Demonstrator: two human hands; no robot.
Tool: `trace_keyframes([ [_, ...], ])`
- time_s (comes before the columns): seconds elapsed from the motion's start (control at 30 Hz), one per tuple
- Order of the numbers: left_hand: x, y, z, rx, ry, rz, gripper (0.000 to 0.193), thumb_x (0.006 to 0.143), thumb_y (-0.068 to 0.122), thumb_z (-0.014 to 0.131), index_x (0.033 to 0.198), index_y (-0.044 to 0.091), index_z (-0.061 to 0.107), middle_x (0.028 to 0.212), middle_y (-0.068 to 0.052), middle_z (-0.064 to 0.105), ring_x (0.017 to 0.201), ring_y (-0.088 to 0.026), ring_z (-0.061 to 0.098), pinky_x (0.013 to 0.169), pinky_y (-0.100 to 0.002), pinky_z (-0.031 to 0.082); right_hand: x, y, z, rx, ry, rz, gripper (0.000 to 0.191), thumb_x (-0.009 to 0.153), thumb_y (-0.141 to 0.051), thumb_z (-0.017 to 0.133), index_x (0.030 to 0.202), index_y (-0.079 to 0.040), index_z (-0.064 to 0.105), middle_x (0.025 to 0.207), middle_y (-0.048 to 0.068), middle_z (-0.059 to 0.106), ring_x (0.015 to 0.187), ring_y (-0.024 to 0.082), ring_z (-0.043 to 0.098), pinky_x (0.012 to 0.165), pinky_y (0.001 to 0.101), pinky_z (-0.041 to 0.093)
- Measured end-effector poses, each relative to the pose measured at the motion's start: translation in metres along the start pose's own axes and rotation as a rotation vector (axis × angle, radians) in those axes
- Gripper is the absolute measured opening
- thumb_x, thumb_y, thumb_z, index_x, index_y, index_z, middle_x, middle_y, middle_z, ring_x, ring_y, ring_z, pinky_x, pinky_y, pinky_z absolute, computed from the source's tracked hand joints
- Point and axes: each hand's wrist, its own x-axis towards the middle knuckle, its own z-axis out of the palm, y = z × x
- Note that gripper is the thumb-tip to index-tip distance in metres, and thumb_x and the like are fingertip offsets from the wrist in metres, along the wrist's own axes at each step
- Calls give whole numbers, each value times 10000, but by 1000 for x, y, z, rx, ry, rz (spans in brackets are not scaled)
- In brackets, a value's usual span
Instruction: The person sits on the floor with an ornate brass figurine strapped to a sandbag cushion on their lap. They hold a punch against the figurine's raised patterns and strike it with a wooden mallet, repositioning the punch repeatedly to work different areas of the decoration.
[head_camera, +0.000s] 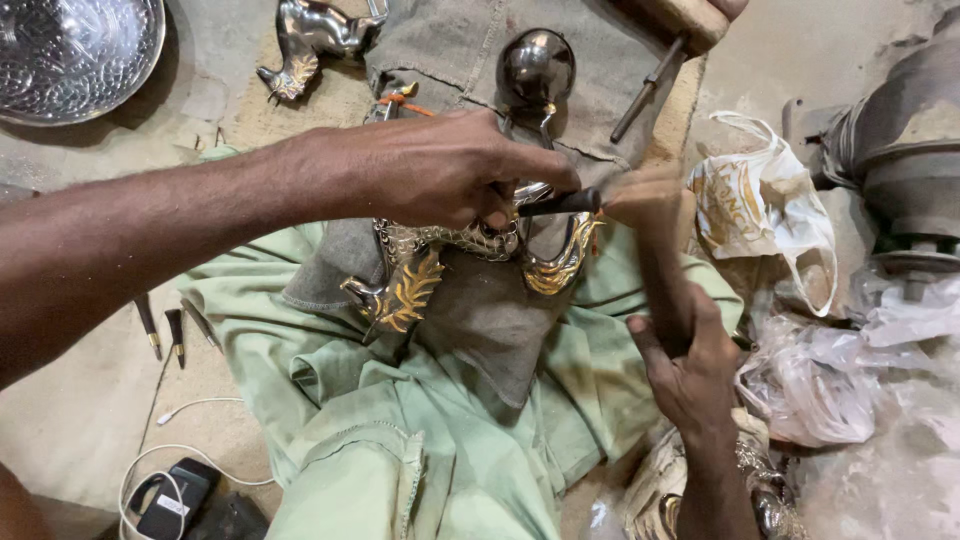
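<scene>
Nearest, the right hand is wrapped round the blurred wooden mallet, whose head meets the short dark metal punch. The left hand pinches that punch against the silver-and-gold embossed metal piece (resting on grey cloth over the lap). Beyond lies a polished round steel ladle.

White printed plastic bag at right, clear crumpled bags below
</scene>
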Motion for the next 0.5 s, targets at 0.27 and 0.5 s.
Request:
trace_keyframes([
  [0.27, 0, 2, -5, -34, 12, 66, 543, 833, 41, 737, 1335, 168, 575, 702, -150, 669, 603, -273, 677, 553, -476, 468, -19, 15, 18, 342, 63, 87, 503, 986, -269, 804, 1278, -15, 483, 908, 83, 634, 754, 154, 621, 717, 339, 526],
  [0.5, -1, 1, -7, -69, 16, 115, 515, 822, 32, 727, 1305, 155, 596, 728, -154, 696, 635, -289, 709, 550, -477, 492, -16, 7, 24, 497, 104, 114, 470, 950, -245, 800, 1217, -33, 477, 950, 39, 624, 819, 123, 622, 743, 287, 536],
])
